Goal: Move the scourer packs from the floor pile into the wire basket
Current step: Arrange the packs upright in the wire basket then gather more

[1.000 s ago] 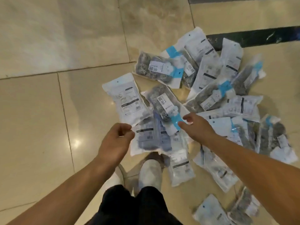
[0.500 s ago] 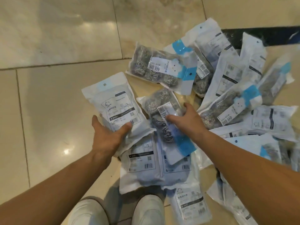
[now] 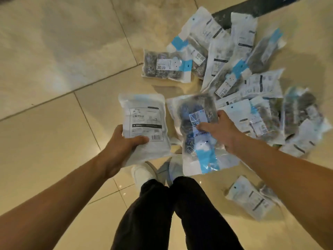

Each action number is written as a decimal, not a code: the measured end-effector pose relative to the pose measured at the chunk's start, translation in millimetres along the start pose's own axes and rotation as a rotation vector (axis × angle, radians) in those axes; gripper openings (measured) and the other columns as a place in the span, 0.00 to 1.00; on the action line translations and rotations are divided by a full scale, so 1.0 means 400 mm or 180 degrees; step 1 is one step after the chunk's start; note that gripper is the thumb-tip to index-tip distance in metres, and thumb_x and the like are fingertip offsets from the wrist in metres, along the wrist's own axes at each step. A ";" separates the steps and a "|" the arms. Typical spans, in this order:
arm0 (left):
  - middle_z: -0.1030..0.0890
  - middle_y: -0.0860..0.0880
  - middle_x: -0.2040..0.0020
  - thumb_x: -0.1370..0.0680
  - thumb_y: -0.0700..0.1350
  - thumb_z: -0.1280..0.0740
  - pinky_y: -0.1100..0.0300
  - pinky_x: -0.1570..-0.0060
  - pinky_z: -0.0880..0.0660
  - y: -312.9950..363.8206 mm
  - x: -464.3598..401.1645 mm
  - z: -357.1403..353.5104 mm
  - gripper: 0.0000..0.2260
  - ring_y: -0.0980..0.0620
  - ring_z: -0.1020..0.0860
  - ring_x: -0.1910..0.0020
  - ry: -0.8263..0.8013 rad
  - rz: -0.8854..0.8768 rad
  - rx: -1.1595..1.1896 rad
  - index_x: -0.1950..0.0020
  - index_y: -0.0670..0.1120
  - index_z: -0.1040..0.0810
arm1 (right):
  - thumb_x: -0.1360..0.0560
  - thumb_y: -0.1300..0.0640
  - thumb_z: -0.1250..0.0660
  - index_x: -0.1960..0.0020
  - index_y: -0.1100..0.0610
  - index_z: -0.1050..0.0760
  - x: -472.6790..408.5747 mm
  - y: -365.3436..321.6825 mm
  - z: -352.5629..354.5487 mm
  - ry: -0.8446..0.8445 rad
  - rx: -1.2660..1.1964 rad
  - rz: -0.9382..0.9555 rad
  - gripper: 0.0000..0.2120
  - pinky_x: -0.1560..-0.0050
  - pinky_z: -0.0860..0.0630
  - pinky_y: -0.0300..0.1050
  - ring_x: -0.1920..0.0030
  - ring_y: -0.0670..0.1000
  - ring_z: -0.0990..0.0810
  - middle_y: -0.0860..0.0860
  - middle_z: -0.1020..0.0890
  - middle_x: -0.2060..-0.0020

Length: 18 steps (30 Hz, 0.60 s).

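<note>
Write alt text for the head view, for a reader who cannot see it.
Seen from above, a person's left hand holds a white scourer pack and the right hand holds a clear blue-banded pack, above a pile of packs on the tiled floor. No wire basket is in view.

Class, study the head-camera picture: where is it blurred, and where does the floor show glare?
Head view: the pack in the right hand is motion-smeared; the left hand's white pack reads sharper; small glare spots sit on the floor tiles beside the shoes.

Glossy tile floor bears a pile of scourer packs, perhaps twenty.
</note>
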<state>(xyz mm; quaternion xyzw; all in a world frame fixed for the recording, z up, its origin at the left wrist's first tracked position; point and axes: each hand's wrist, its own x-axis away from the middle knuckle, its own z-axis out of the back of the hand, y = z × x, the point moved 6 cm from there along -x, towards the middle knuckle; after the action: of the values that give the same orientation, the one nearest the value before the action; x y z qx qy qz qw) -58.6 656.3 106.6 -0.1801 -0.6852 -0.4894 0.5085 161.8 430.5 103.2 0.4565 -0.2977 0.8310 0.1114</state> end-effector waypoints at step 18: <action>0.16 0.58 0.41 0.27 0.42 0.21 0.58 0.48 0.16 0.382 1.028 -0.136 0.32 0.54 0.15 0.43 -0.0183 -0.0962 -0.0301 0.29 0.56 0.32 | 0.26 0.64 0.22 0.35 0.53 0.24 1.000 -0.133 0.429 0.0088 -0.1674 0.0478 0.22 0.44 0.16 0.55 0.46 0.56 0.13 0.54 0.13 0.44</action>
<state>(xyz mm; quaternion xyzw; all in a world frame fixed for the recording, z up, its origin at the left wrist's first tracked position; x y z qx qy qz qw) -88.4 576.2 540.4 -0.1126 -0.6949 -0.5868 0.4002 81.7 336.0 523.9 0.3772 -0.5347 0.7372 0.1683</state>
